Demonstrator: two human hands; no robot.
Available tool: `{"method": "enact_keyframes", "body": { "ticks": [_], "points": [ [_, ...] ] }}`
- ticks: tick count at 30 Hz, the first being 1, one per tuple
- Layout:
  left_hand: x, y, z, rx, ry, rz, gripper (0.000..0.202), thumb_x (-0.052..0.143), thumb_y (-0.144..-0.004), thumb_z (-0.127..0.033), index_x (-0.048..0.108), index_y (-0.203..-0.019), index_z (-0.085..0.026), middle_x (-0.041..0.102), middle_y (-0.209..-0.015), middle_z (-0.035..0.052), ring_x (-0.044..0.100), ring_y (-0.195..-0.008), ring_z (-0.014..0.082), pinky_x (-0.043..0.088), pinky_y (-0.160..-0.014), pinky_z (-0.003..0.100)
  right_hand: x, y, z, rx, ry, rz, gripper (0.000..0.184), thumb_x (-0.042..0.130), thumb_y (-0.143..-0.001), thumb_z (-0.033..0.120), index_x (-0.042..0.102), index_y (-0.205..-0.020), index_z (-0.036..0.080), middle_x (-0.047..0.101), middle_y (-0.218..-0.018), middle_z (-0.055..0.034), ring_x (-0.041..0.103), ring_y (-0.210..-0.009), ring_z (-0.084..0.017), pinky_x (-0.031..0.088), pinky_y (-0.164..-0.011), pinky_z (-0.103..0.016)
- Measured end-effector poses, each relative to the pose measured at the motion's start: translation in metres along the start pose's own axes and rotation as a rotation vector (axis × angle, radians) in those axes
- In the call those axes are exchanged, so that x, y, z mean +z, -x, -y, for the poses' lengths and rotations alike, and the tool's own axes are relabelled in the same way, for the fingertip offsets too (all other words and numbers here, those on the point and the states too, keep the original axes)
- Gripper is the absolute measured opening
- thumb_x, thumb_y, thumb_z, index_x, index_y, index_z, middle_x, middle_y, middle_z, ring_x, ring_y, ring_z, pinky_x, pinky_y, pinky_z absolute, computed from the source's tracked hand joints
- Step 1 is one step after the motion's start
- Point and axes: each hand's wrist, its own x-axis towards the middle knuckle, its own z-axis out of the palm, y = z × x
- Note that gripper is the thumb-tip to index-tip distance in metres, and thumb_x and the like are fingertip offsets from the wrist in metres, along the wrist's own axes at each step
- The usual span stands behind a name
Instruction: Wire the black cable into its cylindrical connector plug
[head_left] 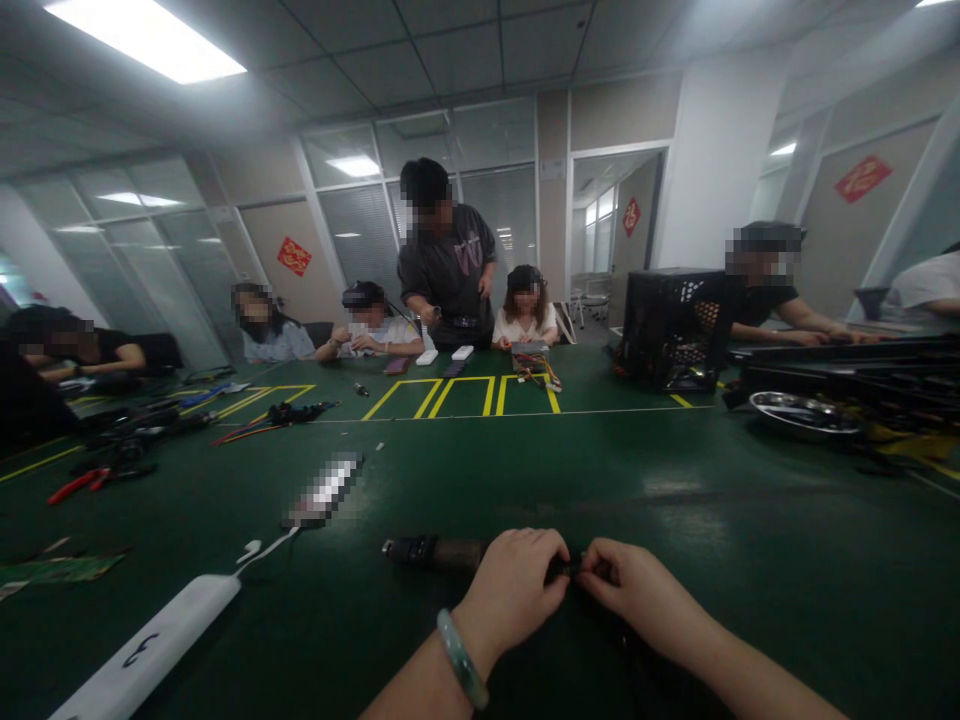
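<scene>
A brown strap [450, 554] with dark keeper loops and a metal buckle at its left end lies on the green table; it looks like a watch strap. My left hand [521, 580], with a jade-coloured bangle at the wrist, is closed over the strap's right part and hides it. Between my fingertips shows a small dark piece [574, 566], too dim to name. My right hand [626, 580] pinches at this piece from the right, its fingers closed. Whether the piece is joined to the strap is hidden.
On my left lie a white power bank [165, 640] cabled to a phone [328, 490], a green circuit board [60, 570] and red-handled pliers [79, 484]. A metal bowl [806, 412] and a black computer case [671, 325] stand at right. Several people sit across the table; one person [450, 260] stands.
</scene>
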Motion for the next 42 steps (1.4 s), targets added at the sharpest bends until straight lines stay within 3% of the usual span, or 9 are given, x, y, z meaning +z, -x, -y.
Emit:
{"method": "enact_keyframes", "body": {
  "ticks": [8, 13, 20, 26, 31, 37, 42],
  "points": [
    [0.004, -0.001, 0.003, 0.037, 0.015, -0.031, 0.009, 0.063, -0.083, -0.022, 0.059, -0.090, -0.023, 0.063, -0.096, -0.0027, 0.056, -0.091, 0.0168, 0.041, -0.084, 0.032, 0.000, 0.000, 0.001, 0.008, -0.006, 0.006, 0.009, 0.057, -0.083, 0.024, 0.063, -0.080, 0.019, 0.068, -0.073, 0.0004, 0.062, -0.067, -0.014, 0.039, -0.057, -0.020],
    [0.004, -0.001, 0.001, 0.061, 0.000, -0.030, 0.008, 0.060, -0.083, -0.017, 0.060, -0.089, -0.022, 0.064, -0.095, -0.0006, 0.056, -0.093, 0.0174, 0.040, -0.085, 0.031, 0.002, -0.002, -0.004, -0.013, 0.009, -0.003, 0.009, 0.056, -0.083, 0.023, 0.063, -0.080, 0.018, 0.067, -0.072, 0.0004, 0.060, -0.065, -0.014, 0.038, -0.057, -0.020],
    [0.003, 0.000, 0.004, 0.015, 0.032, -0.074, 0.012, 0.064, -0.081, -0.026, 0.059, -0.091, -0.023, 0.063, -0.094, -0.0008, 0.056, -0.092, 0.0191, 0.040, -0.084, 0.033, 0.003, -0.003, -0.008, -0.001, -0.028, 0.008, 0.010, 0.056, -0.084, 0.026, 0.062, -0.080, 0.019, 0.067, -0.075, 0.0004, 0.061, -0.068, -0.014, 0.040, -0.058, -0.020],
    [0.008, 0.000, 0.006, 0.087, 0.024, -0.060, 0.010, 0.060, -0.082, -0.018, 0.059, -0.091, -0.023, 0.064, -0.095, -0.0032, 0.057, -0.094, 0.0160, 0.038, -0.088, 0.030, 0.000, -0.002, -0.002, -0.008, -0.012, 0.019, 0.011, 0.055, -0.084, 0.027, 0.061, -0.078, 0.019, 0.065, -0.071, 0.0011, 0.060, -0.066, -0.015, 0.039, -0.057, -0.020],
    [0.007, -0.001, 0.007, 0.051, 0.001, -0.061, 0.016, 0.063, -0.082, -0.028, 0.058, -0.096, -0.022, 0.063, -0.096, -0.0008, 0.057, -0.095, 0.0183, 0.039, -0.087, 0.033, -0.002, -0.003, -0.004, -0.007, 0.003, 0.050, 0.014, 0.054, -0.085, 0.031, 0.061, -0.078, 0.021, 0.067, -0.072, 0.0005, 0.061, -0.066, -0.016, 0.041, -0.058, -0.021],
    [0.008, 0.000, 0.008, 0.086, 0.036, -0.077, 0.010, 0.059, -0.084, -0.020, 0.058, -0.094, -0.023, 0.064, -0.099, -0.0014, 0.057, -0.095, 0.0180, 0.039, -0.087, 0.033, 0.000, -0.004, -0.009, 0.011, 0.006, 0.072, 0.014, 0.054, -0.085, 0.032, 0.061, -0.080, 0.021, 0.067, -0.073, 0.0006, 0.061, -0.067, -0.016, 0.041, -0.057, -0.021],
    [0.010, 0.000, 0.009, 0.049, 0.007, -0.075, 0.016, 0.064, -0.082, -0.029, 0.057, -0.095, -0.022, 0.064, -0.094, -0.0006, 0.058, -0.092, 0.0190, 0.041, -0.084, 0.033, 0.002, -0.005, -0.013, -0.004, -0.004, 0.078, 0.015, 0.053, -0.086, 0.033, 0.060, -0.080, 0.020, 0.066, -0.074, 0.0009, 0.061, -0.067, -0.016, 0.041, -0.058, -0.021]
  ]
}}
